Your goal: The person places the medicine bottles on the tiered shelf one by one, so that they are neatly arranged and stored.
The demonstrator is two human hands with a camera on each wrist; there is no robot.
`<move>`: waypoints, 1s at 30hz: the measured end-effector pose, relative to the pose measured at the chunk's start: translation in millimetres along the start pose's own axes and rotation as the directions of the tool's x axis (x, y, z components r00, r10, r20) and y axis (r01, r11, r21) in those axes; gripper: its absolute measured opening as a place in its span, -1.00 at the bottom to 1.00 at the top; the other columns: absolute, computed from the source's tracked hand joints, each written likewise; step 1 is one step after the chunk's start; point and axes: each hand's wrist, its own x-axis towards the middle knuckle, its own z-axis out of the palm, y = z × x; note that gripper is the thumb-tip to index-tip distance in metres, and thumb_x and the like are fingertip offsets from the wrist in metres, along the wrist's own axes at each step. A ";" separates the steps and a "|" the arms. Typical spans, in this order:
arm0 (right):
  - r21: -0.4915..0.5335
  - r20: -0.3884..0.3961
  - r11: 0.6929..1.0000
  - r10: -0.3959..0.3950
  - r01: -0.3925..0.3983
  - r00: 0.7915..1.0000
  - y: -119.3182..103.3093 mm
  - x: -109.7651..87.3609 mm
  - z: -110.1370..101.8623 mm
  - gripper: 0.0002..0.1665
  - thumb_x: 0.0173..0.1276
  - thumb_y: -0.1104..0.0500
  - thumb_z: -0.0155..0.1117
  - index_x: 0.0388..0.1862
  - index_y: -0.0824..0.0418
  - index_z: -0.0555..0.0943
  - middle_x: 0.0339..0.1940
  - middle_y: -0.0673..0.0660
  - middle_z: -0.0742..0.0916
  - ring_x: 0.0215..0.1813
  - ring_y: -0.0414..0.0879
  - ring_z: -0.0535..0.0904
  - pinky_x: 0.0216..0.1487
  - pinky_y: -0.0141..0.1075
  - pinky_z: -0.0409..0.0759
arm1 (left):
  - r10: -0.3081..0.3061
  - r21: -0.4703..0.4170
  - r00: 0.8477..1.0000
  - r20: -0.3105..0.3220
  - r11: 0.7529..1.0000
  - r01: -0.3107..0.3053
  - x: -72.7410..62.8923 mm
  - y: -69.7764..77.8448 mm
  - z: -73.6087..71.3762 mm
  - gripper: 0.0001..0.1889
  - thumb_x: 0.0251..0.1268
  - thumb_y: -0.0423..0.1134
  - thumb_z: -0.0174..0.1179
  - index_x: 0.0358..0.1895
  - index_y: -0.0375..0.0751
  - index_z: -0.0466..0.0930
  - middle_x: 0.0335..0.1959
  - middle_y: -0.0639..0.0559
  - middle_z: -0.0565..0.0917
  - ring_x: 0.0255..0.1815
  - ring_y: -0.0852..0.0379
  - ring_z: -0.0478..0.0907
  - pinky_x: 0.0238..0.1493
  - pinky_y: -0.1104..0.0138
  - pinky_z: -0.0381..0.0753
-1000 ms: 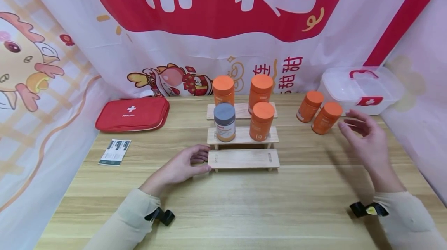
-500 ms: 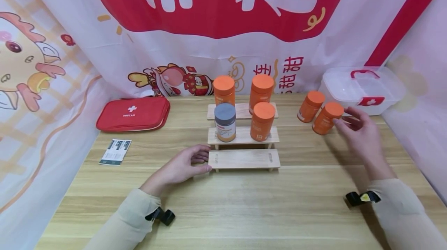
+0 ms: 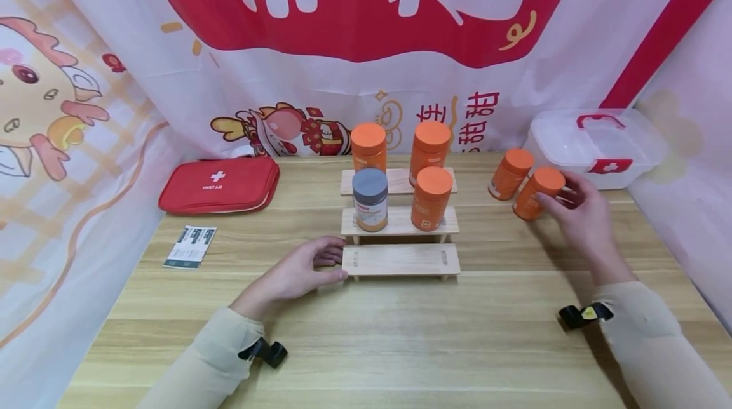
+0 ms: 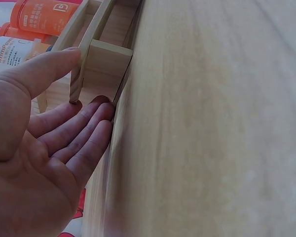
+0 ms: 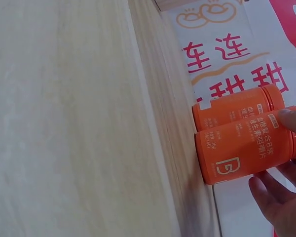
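Observation:
A three-step wooden display stand [image 3: 401, 259] stands mid-table. My left hand [image 3: 300, 269] is at the left end of its lowest board; in the left wrist view, thumb and index finger hold opposite edges of that board end [image 4: 77, 81]. On the middle step are a grey-lidded bottle [image 3: 370, 201] and an orange supplement bottle [image 3: 432, 199]. The top step bears two more orange bottles, one of them at the right [image 3: 429, 154]. Over at the right, my right hand [image 3: 584, 218] grips an upright orange bottle [image 5: 246, 148] near its cap, thumb in front, fingers on the far side.
Touching or nearly touching the gripped bottle is another orange bottle [image 3: 511, 174]. Behind them sits a clear first-aid box [image 3: 595, 142] with a red handle. A red first-aid pouch [image 3: 219, 185] and a printed card [image 3: 191, 246] lie at the left. Printed cloth walls enclose the table.
My right hand has moved left onto the nearer loose orange bottle and closed around it. The left hand and the bottles on the stand have stayed in place.

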 end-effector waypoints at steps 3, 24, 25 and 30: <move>0.003 -0.012 1.000 -0.005 0.005 1.000 0.3 0.2 0.4 -0.04 0.51 -0.26 0.39 0.76 -0.09 0.25 0.63 0.20 0.49 0.47 0.01 0.49 0.12 -0.78 0.56 | -0.004 0.005 1.000 0.001 1.000 0.004 0.6 -0.3 -0.4 -0.32 0.45 -0.12 0.46 0.51 -0.30 0.44 0.32 -0.16 0.69 0.38 -0.14 0.64 0.52 -0.08 0.59; 0.043 -0.045 0.999 0.015 -0.013 0.999 0.0 -3.7 0.1 -0.10 0.53 -0.24 0.37 0.74 -0.26 0.25 0.69 0.08 0.47 0.55 0.08 0.44 0.28 -0.65 0.60 | 0.007 -0.002 1.000 0.001 1.000 -0.007 0.1 1.0 -0.3 -0.32 0.45 -0.13 0.46 0.50 -0.33 0.44 0.30 -0.17 0.70 0.36 -0.13 0.65 0.51 -0.06 0.61; 0.042 -0.045 0.999 0.016 -0.014 0.999 0.3 -3.7 -0.1 -0.10 0.52 -0.25 0.37 0.74 -0.26 0.26 0.69 0.07 0.47 0.55 0.09 0.43 0.30 -0.63 0.61 | 0.008 -0.002 1.000 0.001 1.000 -0.008 0.1 0.8 -0.2 -0.32 0.44 -0.13 0.46 0.50 -0.33 0.44 0.30 -0.17 0.70 0.36 -0.13 0.65 0.51 -0.06 0.61; 0.036 -0.045 0.999 0.030 -0.028 0.999 1.2 -5.1 -0.9 -0.11 0.51 -0.27 0.37 0.73 -0.28 0.26 0.68 0.06 0.47 0.54 0.04 0.43 0.30 -0.64 0.61 | 0.012 -0.001 1.000 -0.001 1.000 -0.012 0.7 0.8 0.6 -0.33 0.45 -0.14 0.46 0.50 -0.34 0.45 0.29 -0.18 0.70 0.35 -0.13 0.66 0.50 -0.05 0.62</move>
